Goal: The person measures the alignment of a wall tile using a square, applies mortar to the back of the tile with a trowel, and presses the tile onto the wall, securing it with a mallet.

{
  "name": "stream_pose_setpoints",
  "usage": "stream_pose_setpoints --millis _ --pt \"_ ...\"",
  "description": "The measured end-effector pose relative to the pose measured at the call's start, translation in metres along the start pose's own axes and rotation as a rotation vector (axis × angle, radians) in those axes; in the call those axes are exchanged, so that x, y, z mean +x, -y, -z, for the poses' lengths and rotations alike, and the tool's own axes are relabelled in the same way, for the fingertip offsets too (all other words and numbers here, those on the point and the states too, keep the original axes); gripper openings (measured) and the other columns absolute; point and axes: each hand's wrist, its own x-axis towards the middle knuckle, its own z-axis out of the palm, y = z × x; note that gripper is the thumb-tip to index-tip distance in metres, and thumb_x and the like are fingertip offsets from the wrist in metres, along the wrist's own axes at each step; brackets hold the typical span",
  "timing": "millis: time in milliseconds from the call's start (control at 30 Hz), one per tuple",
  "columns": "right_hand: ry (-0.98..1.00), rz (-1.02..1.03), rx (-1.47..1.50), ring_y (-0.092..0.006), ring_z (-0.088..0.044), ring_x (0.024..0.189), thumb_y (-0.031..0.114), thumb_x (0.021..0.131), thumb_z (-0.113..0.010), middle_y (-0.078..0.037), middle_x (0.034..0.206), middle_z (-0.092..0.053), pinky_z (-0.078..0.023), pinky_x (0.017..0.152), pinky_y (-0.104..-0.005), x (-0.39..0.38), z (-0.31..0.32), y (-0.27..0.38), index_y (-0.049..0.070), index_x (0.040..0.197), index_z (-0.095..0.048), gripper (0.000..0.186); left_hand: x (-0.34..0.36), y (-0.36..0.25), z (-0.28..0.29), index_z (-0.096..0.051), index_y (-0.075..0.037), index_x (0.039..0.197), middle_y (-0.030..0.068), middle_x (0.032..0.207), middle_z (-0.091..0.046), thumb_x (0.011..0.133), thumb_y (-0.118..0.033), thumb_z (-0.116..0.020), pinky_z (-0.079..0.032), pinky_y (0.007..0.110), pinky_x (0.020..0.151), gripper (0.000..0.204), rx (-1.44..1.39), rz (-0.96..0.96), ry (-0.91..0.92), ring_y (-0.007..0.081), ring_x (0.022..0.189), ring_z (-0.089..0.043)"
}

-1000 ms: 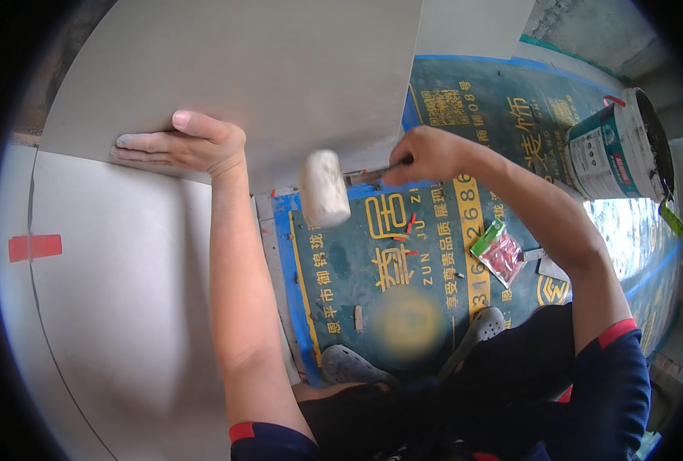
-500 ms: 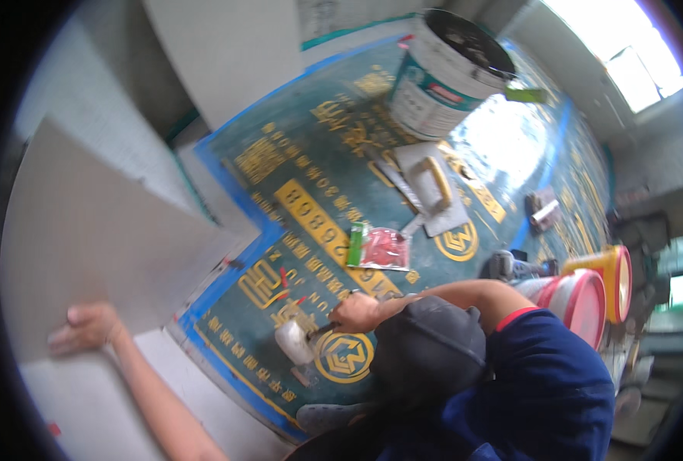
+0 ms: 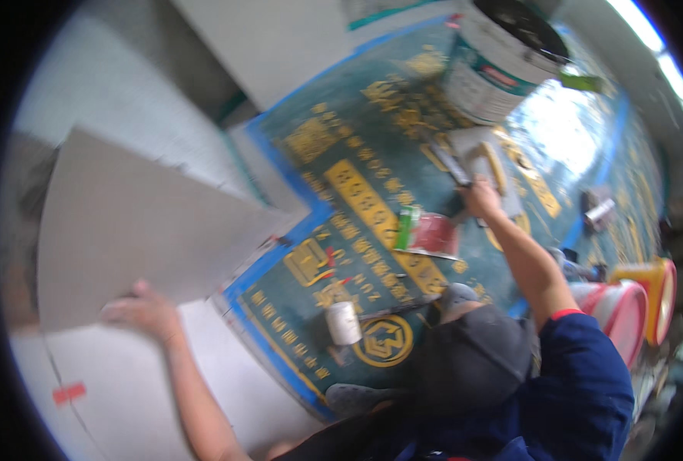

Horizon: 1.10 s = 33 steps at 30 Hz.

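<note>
My left hand [image 3: 143, 311] lies with fingers spread on the lower edge of a grey tile [image 3: 149, 230], where it meets a white tile surface [image 3: 211, 369]. My right hand [image 3: 481, 198] reaches across the floor to a long flat metal tool [image 3: 445, 160] beside a trowel with a yellow handle [image 3: 494, 167]. Its fingers are bent toward the tool but blurred, so their grip is unclear. A white-headed mallet [image 3: 344, 323] lies on the printed green floor sheet [image 3: 311, 223], its dark handle pointing right. Near my right hand is a clear packet of red pieces [image 3: 436, 235].
A large bucket with dark contents [image 3: 495, 69] stands at the far right. A power tool [image 3: 580, 267] and red and yellow buckets [image 3: 626, 315] are at the right. Blue tape [image 3: 268, 154] edges the sheet. A dark sponge-like block [image 3: 599, 209] lies beyond the trowel.
My right hand has let go of the mallet and moved away and to the right, to the long tool by the trowel. My left hand stays on the tile edge. The view has shifted.
</note>
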Motion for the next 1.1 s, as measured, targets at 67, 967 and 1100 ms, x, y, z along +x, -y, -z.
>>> stream_pose_setpoints --millis 67,967,1100 --pt "0.021 -0.045 -0.048 -0.0389 -0.062 0.101 0.038 0.089 -0.060 -0.024 0.110 -0.057 -0.052 0.081 -0.0450 0.004 0.005 -0.007 0.001 0.117 -0.047 0.049 -0.031 -0.023 0.018 -0.007 0.017 0.142 0.0374 0.150 -0.002 0.096 -0.051 -0.042 -0.006 0.052 0.116 0.089 -0.161 0.096 0.327 0.0477 0.142 -0.003" --pt "0.312 1.895 -0.267 -0.0214 -0.066 0.080 0.017 0.079 -0.064 -0.009 0.094 -0.059 -0.053 0.053 -0.0333 -0.165 0.136 0.356 0.008 0.097 -0.056 0.021 -0.131 -0.067 0.195 -0.046 -0.003 0.127 0.0063 0.079 -0.062 0.088 -0.014 -0.067 -0.049 0.024 0.062 0.046 -1.730 0.523 1.021 0.0118 0.070 -0.061" --pt "0.026 1.861 -0.142 -0.0226 -0.066 0.086 0.028 0.086 -0.065 -0.012 0.104 -0.062 -0.054 0.059 -0.0325 -0.169 0.118 0.401 0.007 0.112 -0.053 0.036 -0.159 -0.071 0.198 -0.050 -0.004 0.103 0.0106 0.079 -0.062 0.097 -0.021 -0.047 -0.049 0.026 0.057 0.019 -1.673 1.121 0.529 0.0154 0.062 -0.062"
